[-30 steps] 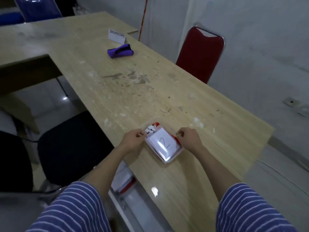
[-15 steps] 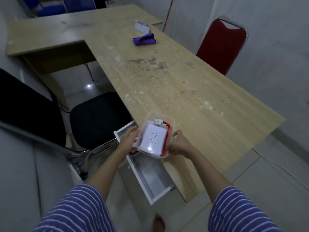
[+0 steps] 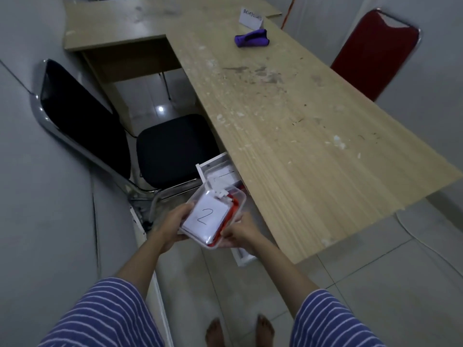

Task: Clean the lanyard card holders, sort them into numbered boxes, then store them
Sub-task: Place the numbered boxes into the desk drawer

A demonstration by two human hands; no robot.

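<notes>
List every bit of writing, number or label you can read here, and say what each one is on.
"2": handwritten on the white paper in the clear box held by the left hand and right hand.
"1", partly hidden: on the box in the open drawer.
White card on the table: handwriting too blurred to read.

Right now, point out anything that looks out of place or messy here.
The tabletop is dirty, with grey smudges toward the far end and pale flecks scattered along it. Otherwise nothing stands out: the left hand and right hand hold the box marked 2 tilted above the open drawer, nothing spilling.
</notes>
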